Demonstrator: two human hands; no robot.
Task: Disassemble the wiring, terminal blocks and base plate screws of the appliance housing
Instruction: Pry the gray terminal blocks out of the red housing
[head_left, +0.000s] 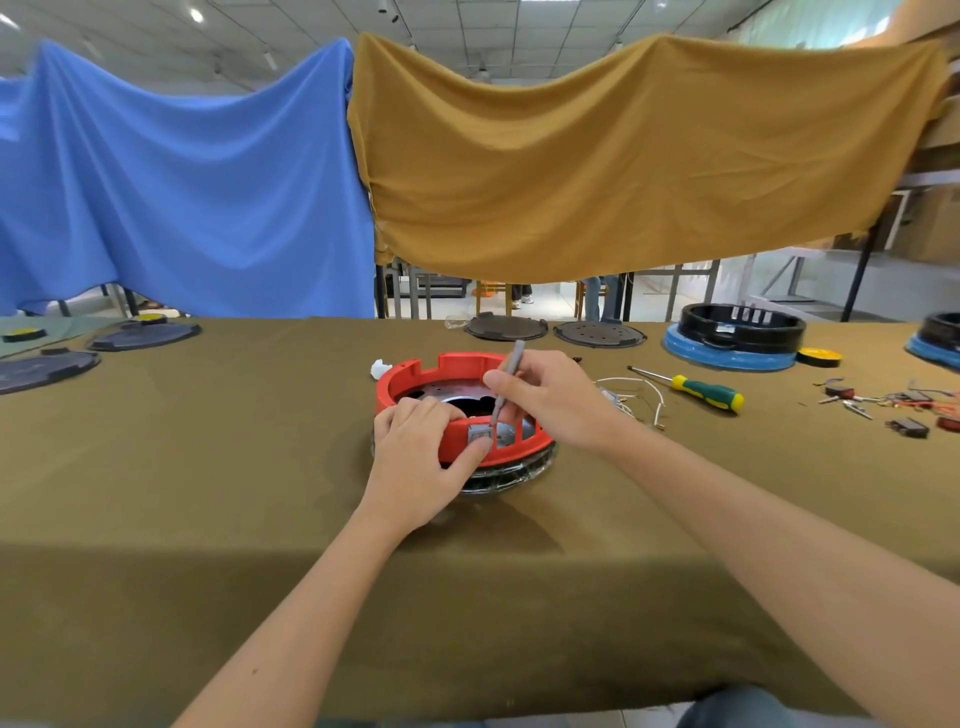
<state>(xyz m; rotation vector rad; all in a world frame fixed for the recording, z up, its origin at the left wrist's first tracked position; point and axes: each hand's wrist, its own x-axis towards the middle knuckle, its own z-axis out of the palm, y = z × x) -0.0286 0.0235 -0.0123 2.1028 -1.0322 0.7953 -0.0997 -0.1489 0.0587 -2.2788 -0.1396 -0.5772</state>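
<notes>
- Housing (457, 369), red plastic ring on a dark metal base plate (511, 475), sat at centre of the olive-covered counter (208, 467), directly ahead of the person.
- Left hand (418, 460) gripped the near rim at about 7 o'clock of the ring; its thumb pressed on a small grey terminal block (479, 434) seated in the rim wall.
- Right hand (553, 397) pinched a slim grey screwdriver (506, 382), held near upright, tip down beside the block at roughly 6 o'clock.
- Risk, judged: tip could slip off the screw head and jab the left thumb, which lay just beside it; cause would be a tilted driver or too much downward force.
- Risk, judged: the housing could rock on its rounded base if the left grip eased, stripping the screw.
- Risk, judged: a freed screw could drop into the dark opening inside the ring; whether any screw was loose could not be told.
- Counts: 1 red housing; 1 grey driver in hand; 1 green-and-yellow screwdriver (701, 392) lying at 3 o'clock; 1 bundle of white wires (631, 397) between it and the housing.
- Counts, continued: 2 dark round plates (506, 328) at 12 o'clock, 3 more at 9–10 o'clock; 2 black housings on blue bases (732, 338) at 2 o'clock, the second cut by the frame edge.
- Small loose parts (883, 410) at far 3 o'clock: too small to count reliably.
</notes>
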